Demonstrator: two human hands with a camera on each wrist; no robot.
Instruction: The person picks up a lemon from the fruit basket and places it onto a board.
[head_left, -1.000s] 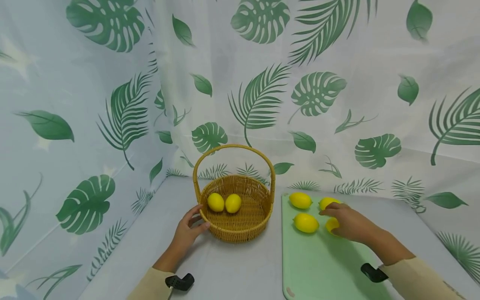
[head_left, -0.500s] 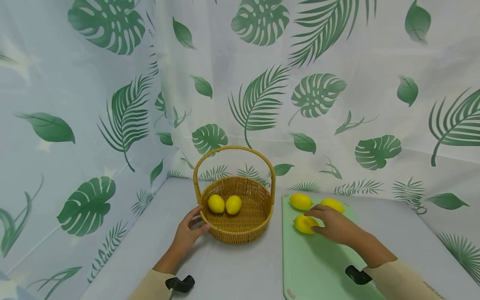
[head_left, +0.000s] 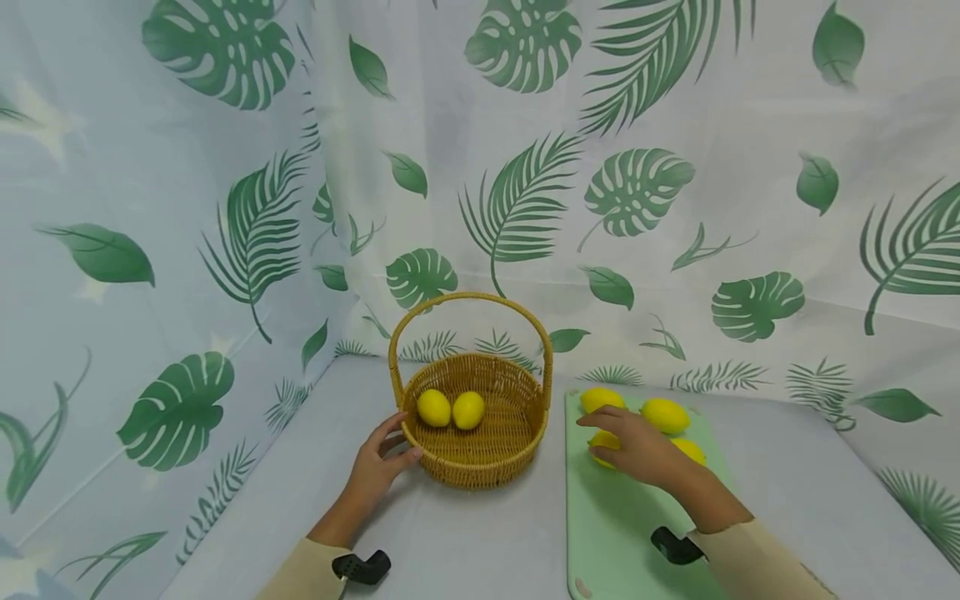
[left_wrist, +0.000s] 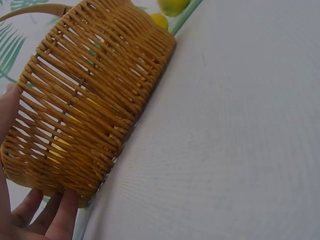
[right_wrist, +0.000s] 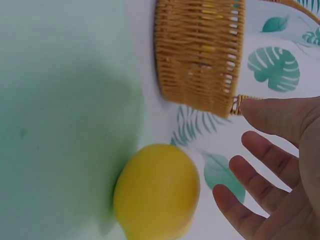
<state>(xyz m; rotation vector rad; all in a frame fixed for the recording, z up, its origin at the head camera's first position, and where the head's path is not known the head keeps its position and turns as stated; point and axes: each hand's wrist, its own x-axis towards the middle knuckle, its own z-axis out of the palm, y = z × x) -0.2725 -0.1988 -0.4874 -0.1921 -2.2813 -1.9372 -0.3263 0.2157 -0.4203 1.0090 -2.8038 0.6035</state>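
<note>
A brown wicker basket (head_left: 476,467) with a tall handle stands on the table, and two lemons (head_left: 468,410) lie inside it at the left. Against its left side rests my left hand (head_left: 375,467), fingers and thumb spread along the outer wall; in the left wrist view its fingers (left_wrist: 62,215) touch the weave. My right hand (head_left: 645,450) hovers over the green board with its fingers apart, holding nothing. It partly covers a lemon (head_left: 600,442) near the board's left edge. In the right wrist view a lemon (right_wrist: 157,192) sits beside the open fingers.
The light green cutting board (head_left: 607,542) lies right of the basket. Other lemons rest on it: one at the back left (head_left: 600,398), one at the back right (head_left: 666,415) and one (head_left: 690,452) behind my right hand. A leaf-printed curtain (head_left: 525,208) encloses the table.
My right hand has moved left across the board, from the right-hand lemons to the left-hand ones, uncovering those at the right. My left hand and the basket have stayed put.
</note>
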